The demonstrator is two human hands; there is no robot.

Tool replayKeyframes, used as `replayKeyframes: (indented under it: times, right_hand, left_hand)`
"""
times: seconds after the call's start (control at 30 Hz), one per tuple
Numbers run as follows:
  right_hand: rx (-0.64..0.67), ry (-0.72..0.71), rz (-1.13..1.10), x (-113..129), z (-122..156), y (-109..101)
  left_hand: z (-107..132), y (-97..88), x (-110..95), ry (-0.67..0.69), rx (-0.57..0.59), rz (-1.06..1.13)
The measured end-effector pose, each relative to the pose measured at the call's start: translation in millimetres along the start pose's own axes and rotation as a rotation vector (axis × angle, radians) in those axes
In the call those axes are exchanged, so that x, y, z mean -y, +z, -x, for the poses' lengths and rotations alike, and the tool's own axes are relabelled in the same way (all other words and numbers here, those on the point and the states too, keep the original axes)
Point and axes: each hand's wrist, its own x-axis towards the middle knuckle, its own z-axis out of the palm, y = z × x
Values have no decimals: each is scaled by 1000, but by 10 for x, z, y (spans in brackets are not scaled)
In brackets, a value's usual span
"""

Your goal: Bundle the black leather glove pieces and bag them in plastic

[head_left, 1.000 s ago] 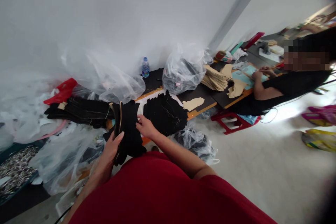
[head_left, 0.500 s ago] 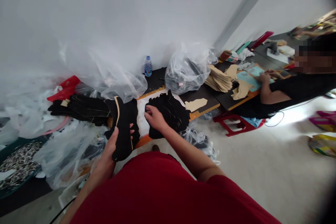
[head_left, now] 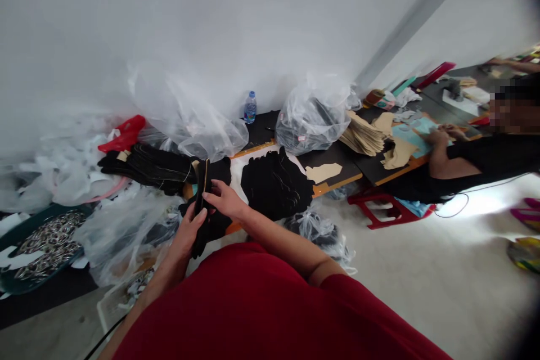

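Note:
My left hand [head_left: 190,232] is closed around a black cut piece with a tan edge [head_left: 203,183], which looks like fabric or leather. It is held on edge, almost upright, close to the front of the table. From the right, my right hand [head_left: 223,200] grips the same piece, thumb and fingers at its side. To the right lies a loose heap of black pieces [head_left: 274,183] on a white sheet [head_left: 237,177]. A stack of long black pieces [head_left: 156,166] lies to the left.
Clear plastic bags [head_left: 194,129] bulge along the wall near a water bottle [head_left: 250,108]. A green tray of metal rings [head_left: 53,244] stands at the left. On the right are tan cut pieces [head_left: 363,134], a red stool [head_left: 371,211] and a seated person in a black shirt [head_left: 493,152].
My right hand has moved left from the black heap to the piece in my left hand. That piece has turned from showing its broad face to standing on edge. The view has shifted slightly.

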Motion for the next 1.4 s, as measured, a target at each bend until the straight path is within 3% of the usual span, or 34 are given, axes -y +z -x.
replayKeyframes:
  times: [0.37,0.53,0.67,0.87,1.03,1.4]
  right_hand:
    - [3,-89,132,-152,-116,140]
    - [-44,-138,299,-172,-134,150]
    - [-16,-148,282,-180,-133,146]
    - [66,-187,167,-171,-99,142]
    - [46,-153,127,-170,-76,117]
    - [26,-161,238,-175,-71,36]
  left_hand:
    - [-121,-335,110,-9,26,-51]
    - [-157,-383,139,79,11,-95]
    - [-177,-434,146,151,-11,-171]
    - [-67,-408,53,96,12,-109]
    - [-37,-345,-9,89,-13,-93]
    - [-60,-336,104,97,19,-148]
